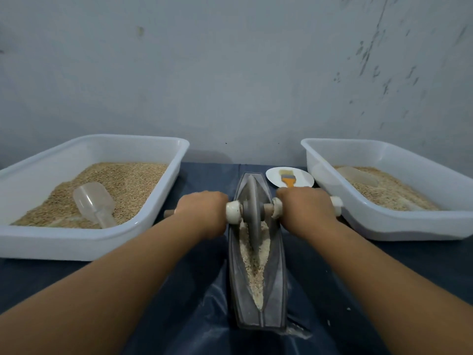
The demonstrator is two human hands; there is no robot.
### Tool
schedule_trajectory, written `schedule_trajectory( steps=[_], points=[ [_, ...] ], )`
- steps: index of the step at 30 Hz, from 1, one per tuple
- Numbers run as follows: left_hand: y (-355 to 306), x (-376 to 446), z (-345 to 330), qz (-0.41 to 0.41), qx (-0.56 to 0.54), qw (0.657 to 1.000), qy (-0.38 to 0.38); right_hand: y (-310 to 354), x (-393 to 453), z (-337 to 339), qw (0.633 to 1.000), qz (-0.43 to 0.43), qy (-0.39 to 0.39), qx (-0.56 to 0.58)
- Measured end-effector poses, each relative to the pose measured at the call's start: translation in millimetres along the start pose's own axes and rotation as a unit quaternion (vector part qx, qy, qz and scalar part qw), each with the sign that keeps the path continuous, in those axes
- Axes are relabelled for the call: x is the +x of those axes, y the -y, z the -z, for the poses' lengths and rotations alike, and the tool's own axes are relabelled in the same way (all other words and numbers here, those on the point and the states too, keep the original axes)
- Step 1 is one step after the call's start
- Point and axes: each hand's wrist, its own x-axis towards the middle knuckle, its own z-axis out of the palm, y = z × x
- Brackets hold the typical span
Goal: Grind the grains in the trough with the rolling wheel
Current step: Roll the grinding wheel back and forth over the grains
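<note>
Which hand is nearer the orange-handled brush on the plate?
Right. The right hand grips the axle just in front of the brush; the left hand grips the axle across the wheel, farther away.

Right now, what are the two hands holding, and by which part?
Both grip the rolling wheel by its axle handle: left hand left of the disc, right hand right of it.
</note>
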Motion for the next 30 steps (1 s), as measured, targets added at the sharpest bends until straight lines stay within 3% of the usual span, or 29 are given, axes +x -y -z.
schedule_trajectory(
  steps=[8,11,14,19,22,30],
  points=[
    [-10.0,-22.9,19.2,-0.076,0.075,0.994,0.024,-17.4,-36.3,17.7,0.972,0.027,0.208,0.105],
    [-7.1,-47.7,22.5,-0.113,0.078,0.99,-0.025,-22.2,-64.3,34.8,0.941,0.05,0.273,0.194],
    [-4.3,-57.4,12.4,-0.127,0.089,0.982,-0.112,-28.0,-73.6,30.8,0.953,0.044,0.238,0.184],
    [5.4,-29.0,-1.2,-0.06,0.048,0.992,-0.104,-34.8,-44.3,8.2,0.991,-0.028,0.115,0.065],
    [6.5,-16.4,-6.3,-0.047,0.07,0.983,-0.164,-33.0,-29.6,-7.6,0.996,-0.053,0.055,0.05],
    [11.6,-69.6,-7.8,-0.143,0.071,0.944,-0.287,-48.8,-84.0,3.0,0.995,-0.02,0.081,0.061]
  ],
)
